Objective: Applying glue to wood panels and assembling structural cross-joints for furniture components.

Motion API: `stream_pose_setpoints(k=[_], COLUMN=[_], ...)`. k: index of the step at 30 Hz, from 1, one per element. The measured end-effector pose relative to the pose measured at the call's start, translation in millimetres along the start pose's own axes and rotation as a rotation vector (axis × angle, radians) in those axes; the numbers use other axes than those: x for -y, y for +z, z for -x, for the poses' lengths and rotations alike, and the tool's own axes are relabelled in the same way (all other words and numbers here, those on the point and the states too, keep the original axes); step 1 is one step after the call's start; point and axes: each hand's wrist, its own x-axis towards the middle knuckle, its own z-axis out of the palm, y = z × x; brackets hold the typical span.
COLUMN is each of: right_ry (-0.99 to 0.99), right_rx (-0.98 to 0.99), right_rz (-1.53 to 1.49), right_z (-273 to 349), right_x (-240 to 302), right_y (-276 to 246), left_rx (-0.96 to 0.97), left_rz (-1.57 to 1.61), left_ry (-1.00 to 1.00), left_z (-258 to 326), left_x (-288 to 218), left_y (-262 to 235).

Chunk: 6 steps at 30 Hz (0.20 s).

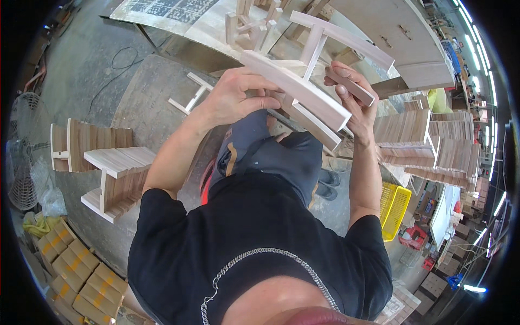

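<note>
In front of me is a pale wooden H-shaped frame (300, 89), tilted, with two long bars joined by a crosspiece. My left hand (241, 95) is closed on the left part of its nearer bar, thumb and fingers pinching the edge. A small, narrow reddish-brown block (351, 88) sits between the thumb and fingers of my right hand (358, 105). That hand is just right of the nearer bar. Whether the block touches the frame I cannot tell. Another pale bar (314, 127) shows under the nearer one, and its join to the frame is partly hidden.
Rows of similar wooden frames stand at left (116, 176) and at right (406, 130). One H-frame (190, 93) lies on the board beyond my left arm. More wooden pieces (252, 27) are on the far table. A yellow crate (394, 210), cardboard boxes (81, 271) and a fan (24, 157) surround me.
</note>
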Motion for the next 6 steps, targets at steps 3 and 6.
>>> stream_pose_setpoints(k=[3,6], right_ry=[0.056,-0.004], right_rx=[-0.026,-0.003], right_rz=[-0.036,-0.026], right_z=[7.9,11.5], right_x=[2.6,-0.4], right_y=[0.7,0.2], left_rx=[-0.077,-0.074], left_rz=[0.090,0.176], left_ry=[0.096,0.086], left_z=[3.9,7.5], left_x=[-8.9,-14.3], left_y=[5.6,6.0])
